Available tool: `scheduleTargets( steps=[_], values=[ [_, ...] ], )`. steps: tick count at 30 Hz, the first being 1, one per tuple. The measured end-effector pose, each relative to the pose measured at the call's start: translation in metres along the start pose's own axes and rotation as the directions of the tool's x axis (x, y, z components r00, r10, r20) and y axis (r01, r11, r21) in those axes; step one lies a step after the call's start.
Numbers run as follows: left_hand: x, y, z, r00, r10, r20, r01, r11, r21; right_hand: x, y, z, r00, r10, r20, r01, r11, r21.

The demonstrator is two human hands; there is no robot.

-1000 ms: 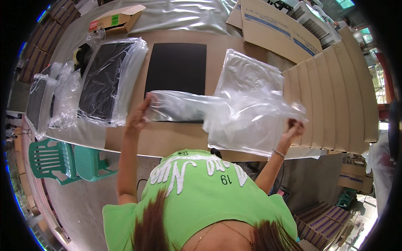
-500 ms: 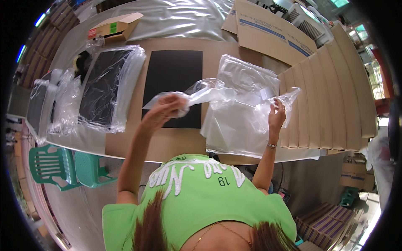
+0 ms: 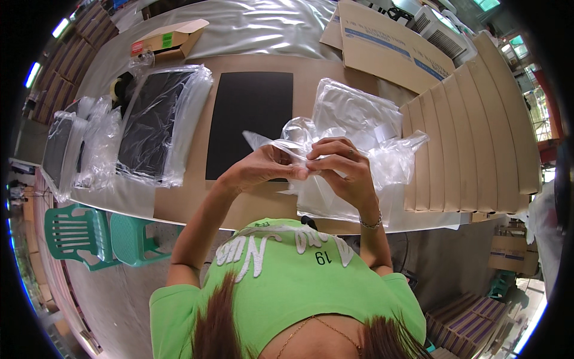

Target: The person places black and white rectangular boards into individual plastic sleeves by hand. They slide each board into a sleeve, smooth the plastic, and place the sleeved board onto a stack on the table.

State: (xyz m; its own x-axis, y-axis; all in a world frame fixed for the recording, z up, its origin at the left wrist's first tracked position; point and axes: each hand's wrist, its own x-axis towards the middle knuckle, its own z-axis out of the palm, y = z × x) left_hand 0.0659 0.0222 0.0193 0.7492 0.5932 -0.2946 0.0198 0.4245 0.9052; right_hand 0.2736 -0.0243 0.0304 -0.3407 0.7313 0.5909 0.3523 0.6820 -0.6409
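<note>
My left hand (image 3: 263, 166) and my right hand (image 3: 345, 169) meet over the middle of the table, fingertips pinched on a clear plastic bag (image 3: 261, 140). One corner of the bag points up beyond my left fingers, and other crumpled film (image 3: 397, 158) spreads beyond my right hand; whether it is one piece I cannot tell. Flat behind my left hand lies a black board (image 3: 250, 119). Under and behind my right hand is a pile of clear plastic bags (image 3: 353, 102), with a small pale strip (image 3: 385, 133) on it.
Left of the board are plastic-wrapped black boards (image 3: 149, 122) and a tape roll (image 3: 118, 90). An opened small carton (image 3: 170, 40) stands behind. Brown cardboard pieces (image 3: 472, 131) stand in a row at the right. Large printed cardboard (image 3: 394, 45) leans at the back. Green chairs (image 3: 81, 236) stand front left.
My right hand has come left from the far side of the bags to meet my left hand. My left hand has moved slightly right and down, still with the plastic.
</note>
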Motion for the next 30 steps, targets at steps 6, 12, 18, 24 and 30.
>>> scheduleTargets(
  steps=[6,12,18,24,30],
  values=[
    [-0.014,-0.029,-0.05,0.913,0.165,-0.373,-0.202,0.977,-0.063,-0.01,0.002,-0.007,0.935,0.094,-0.341,0.17,0.726,0.666],
    [-0.014,0.006,-0.01,0.555,0.656,-0.511,-0.48,0.755,0.447,-0.013,0.001,0.006,0.858,0.446,-0.255,-0.219,0.767,0.603],
    [-0.016,-0.005,0.022,0.918,0.389,0.073,-0.375,0.794,0.478,0.002,-0.005,0.016,0.761,0.649,-0.011,-0.44,0.529,0.726],
    [-0.024,-0.014,-0.014,0.955,0.27,-0.119,-0.292,0.801,-0.523,-0.049,0.016,-0.007,0.755,0.255,0.603,-0.641,0.099,0.761],
    [-0.041,-0.022,-0.025,0.991,-0.102,-0.09,0.047,0.877,-0.478,-0.067,0.026,-0.031,0.77,0.62,-0.149,0.166,0.031,0.986]
  ],
)
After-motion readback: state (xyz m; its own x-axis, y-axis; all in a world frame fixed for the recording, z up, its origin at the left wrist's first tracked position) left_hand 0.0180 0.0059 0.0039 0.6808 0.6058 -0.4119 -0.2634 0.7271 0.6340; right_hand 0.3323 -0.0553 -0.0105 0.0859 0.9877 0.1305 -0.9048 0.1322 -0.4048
